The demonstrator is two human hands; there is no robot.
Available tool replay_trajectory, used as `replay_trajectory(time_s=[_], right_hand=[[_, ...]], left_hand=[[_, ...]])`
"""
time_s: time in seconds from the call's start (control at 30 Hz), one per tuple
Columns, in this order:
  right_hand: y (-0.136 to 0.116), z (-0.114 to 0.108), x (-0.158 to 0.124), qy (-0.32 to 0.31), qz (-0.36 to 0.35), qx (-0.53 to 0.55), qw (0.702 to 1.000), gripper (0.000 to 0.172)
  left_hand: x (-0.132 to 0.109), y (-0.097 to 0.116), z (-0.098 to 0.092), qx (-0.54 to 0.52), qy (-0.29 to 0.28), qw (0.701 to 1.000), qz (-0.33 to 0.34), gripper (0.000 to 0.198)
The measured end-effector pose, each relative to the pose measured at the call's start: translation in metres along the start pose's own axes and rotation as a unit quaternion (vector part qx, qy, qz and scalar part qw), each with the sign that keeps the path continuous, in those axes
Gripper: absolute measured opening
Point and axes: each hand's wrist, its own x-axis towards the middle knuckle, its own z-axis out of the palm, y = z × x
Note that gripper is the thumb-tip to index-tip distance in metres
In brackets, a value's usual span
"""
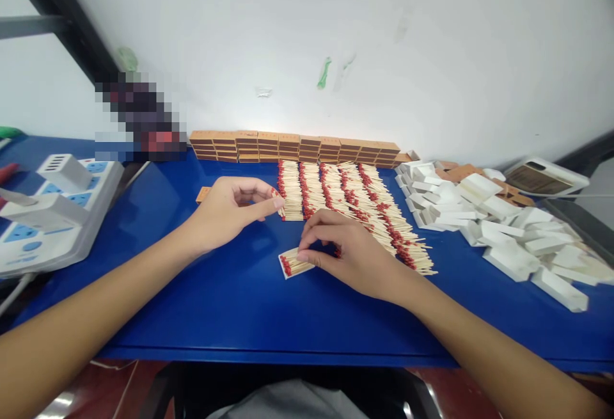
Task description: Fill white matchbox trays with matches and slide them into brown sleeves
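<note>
Between the thumb and fingers of my left hand (235, 208) is a small bunch of red-tipped matches (276, 195), beside the leftmost row. My right hand (345, 249) pinches at the right end of a white matchbox tray (286, 273) that lies on the blue table and holds matches; its fingertips hide that end. Several rows of loose matches (311, 185) lie just beyond both hands, their red heads mostly to the left. An orange matchbox (203, 194) sits partly hidden behind my left hand.
Stacked matchboxes (288, 147) line the wall at the back. A heap of white matchbox trays (518, 227) lies on the right, near a phone (547, 176). On the left stands a white power strip (91, 227) with plugs. The table's front edge (278, 356) runs below my forearms.
</note>
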Motion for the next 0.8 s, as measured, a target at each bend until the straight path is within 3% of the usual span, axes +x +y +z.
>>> replay_trajectory(time_s=[0.17, 0.23, 0.37, 0.53, 0.63, 0.8], right_hand=[[-0.002, -0.001, -0.002, -0.06, -0.02, -0.039, 0.997, 0.04], [0.001, 0.001, -0.001, -0.069, -0.029, -0.062, 0.995, 0.035], [0.008, 0.003, 0.003, 0.013, -0.024, -0.117, 0.993, 0.03], [0.002, 0.002, 0.007, 0.101, 0.025, -0.035, 0.994, 0.014], [-0.005, 0.005, 0.009, 0.107, 0.026, 0.013, 0.994, 0.009], [-0.01, 0.006, 0.01, 0.108, 0.026, 0.044, 0.993, 0.015]], left_hand=[[-0.001, 0.002, 0.001, 0.001, -0.011, 1.0, 0.001, 0.036], [-0.002, 0.003, 0.003, 0.006, -0.016, 1.0, 0.0, 0.038], [-0.004, 0.003, 0.006, 0.005, -0.019, 1.0, -0.004, 0.039], [-0.005, 0.0, 0.011, -0.018, -0.051, 0.998, -0.012, 0.034], [-0.006, -0.001, 0.014, -0.04, -0.081, 0.996, -0.021, 0.029], [-0.008, 0.0, 0.017, -0.053, -0.102, 0.993, -0.03, 0.028]])
